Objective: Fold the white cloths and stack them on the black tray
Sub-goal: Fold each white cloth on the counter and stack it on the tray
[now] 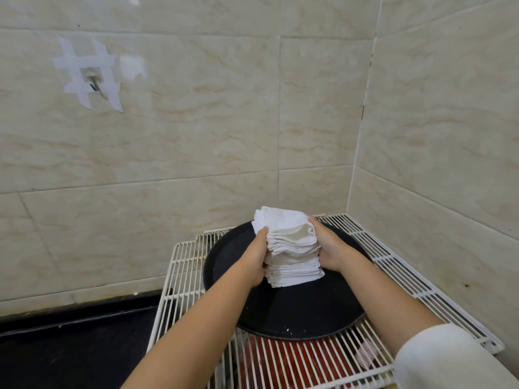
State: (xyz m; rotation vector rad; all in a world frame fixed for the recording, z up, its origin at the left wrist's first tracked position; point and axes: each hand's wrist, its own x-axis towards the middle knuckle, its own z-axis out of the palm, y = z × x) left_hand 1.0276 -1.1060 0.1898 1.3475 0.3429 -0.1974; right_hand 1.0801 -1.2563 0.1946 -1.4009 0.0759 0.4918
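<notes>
A tall stack of folded white cloths (292, 248) stands on a round black tray (303, 310). My left hand (257, 256) presses flat against the stack's left side, thumb up near the top. My right hand (327, 245) holds the right side, fingers wrapped around the upper cloths. The topmost cloths lean back toward the wall. The stack's base sits toward the far half of the tray.
The tray rests on a white wire rack (182, 265) set in a tiled corner. Red items (280, 360) show beneath the rack. A black counter (70, 346) lies to the left. A taped metal hook (94, 85) hangs on the wall.
</notes>
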